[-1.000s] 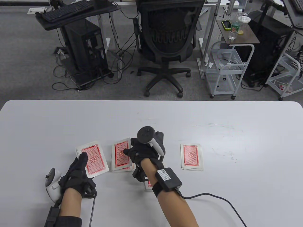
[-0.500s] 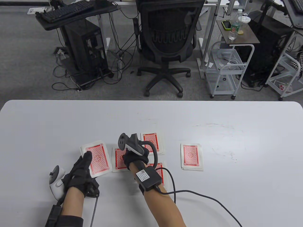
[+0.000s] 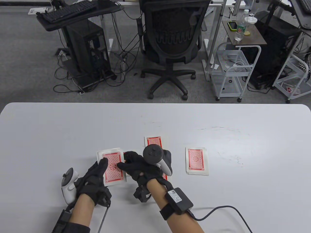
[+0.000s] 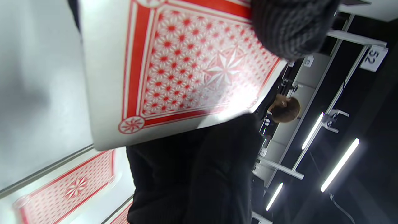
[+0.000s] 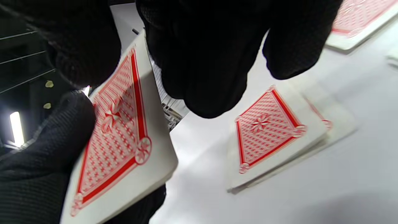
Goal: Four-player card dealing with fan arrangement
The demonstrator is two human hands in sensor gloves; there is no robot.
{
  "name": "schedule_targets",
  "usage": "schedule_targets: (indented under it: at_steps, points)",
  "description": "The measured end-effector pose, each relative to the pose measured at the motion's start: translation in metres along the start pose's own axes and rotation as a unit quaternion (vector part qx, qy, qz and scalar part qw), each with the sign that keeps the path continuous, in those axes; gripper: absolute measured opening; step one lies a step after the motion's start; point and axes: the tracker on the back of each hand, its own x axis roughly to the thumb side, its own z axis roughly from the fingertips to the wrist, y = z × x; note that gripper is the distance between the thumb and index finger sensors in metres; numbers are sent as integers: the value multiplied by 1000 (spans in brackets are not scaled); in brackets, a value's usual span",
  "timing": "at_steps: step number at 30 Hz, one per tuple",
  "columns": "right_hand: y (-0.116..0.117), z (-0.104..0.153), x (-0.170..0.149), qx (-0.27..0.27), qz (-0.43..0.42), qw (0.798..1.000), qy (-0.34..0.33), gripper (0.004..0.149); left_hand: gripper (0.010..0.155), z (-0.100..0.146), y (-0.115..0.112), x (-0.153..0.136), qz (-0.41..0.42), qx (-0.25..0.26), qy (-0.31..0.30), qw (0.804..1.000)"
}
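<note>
At lower centre of the table view, the left hand (image 3: 93,178) holds the deck (image 3: 112,166) just above the tabletop (image 3: 48,136), fingers curled under it, thumb on its back. The right hand (image 3: 138,166) reaches over from the right, fingertips at the deck's right edge; whether its grip already pinches the top card is hard to tell, the wrist views being too close. Dealt piles lie at centre (image 3: 153,141) and at right (image 3: 196,161), others partly hidden under the right hand. To do this step well, slide off one card only, keep the deck squared, and lay it slightly offset so the pile fans.
</note>
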Motion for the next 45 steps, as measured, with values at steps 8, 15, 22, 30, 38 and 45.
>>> schedule_targets:
  at_steps: [8, 15, 22, 30, 38, 45]
  points:
    - [-15, 5, -13, -35, -49, 998, 5, 57, 47, 2, -9, -5, 17, -20, 3, 1000]
    - [-38, -12, -17, -34, -51, 998, 28, 58, 47, 3, 3, 1, 9, 21, -9, 1000]
    - [-87, -54, -24, -68, 39, 993, 85, 64, 47, 2, 19, 2, 29, 49, -7, 998]
    - [-91, -102, -68, -49, 187, 956, 220, 68, 47, 0, 27, 4, 39, 56, -8, 998]
    - [-70, -113, -89, -41, 402, 871, 280, 75, 47, 0, 28, 6, 37, 58, -6, 998]
    - [-84, -84, -53, -63, 341, 918, 193, 66, 47, 1, 24, 6, 29, 57, -13, 998]
